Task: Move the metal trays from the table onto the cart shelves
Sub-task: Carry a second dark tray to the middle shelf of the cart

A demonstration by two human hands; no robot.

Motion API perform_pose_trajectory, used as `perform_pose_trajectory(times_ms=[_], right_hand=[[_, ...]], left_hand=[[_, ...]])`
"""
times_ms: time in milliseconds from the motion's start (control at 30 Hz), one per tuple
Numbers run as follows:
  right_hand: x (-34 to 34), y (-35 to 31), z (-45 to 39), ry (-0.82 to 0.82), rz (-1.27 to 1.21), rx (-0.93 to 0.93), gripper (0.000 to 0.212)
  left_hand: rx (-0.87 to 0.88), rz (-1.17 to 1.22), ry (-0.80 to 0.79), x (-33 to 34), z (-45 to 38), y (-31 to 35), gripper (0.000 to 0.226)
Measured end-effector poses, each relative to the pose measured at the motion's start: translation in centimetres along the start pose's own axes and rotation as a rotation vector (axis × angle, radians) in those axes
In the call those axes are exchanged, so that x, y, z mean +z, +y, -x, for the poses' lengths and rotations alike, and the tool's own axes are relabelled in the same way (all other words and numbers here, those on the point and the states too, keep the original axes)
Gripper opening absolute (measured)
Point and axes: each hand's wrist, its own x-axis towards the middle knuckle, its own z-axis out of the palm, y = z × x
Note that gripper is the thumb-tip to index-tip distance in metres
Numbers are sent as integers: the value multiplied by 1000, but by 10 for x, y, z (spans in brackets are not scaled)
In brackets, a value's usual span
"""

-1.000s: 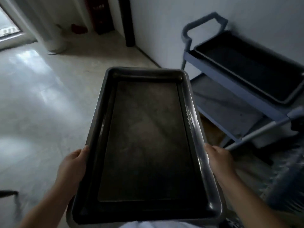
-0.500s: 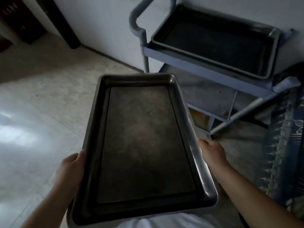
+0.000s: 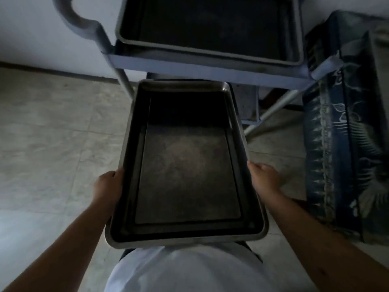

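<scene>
Tray held at cart, far end under top shelf.
Left hand point(image 3: 108, 185) and right hand point(image 3: 264, 179) grip the long rims of the dark rectangular metal tray point(image 3: 185, 171); a second dark metal tray point(image 3: 210, 28) rests on the grey-blue cart point(image 3: 210, 69).

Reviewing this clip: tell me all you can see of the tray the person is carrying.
The carried tray is a dark, dull metal rectangle with a raised rolled rim, rounded corners and a flat, mottled, empty bottom. It is held roughly level, long axis pointing away from the person. The left hand and right hand grip its long sides. Its far end is shadowed and reaches under the cart's top shelf.
</scene>
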Motion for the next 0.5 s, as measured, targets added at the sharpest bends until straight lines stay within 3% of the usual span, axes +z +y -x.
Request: perform_pose_trajectory(times_ms=[367,500], right_hand=[[84,-11,-128,134,138,19,53],[120,-3,-204,232,171,-125,53]], left_hand=[[91,-47,-49,78,-170,53,54],[104,3,-27,123,-236,62,52]])
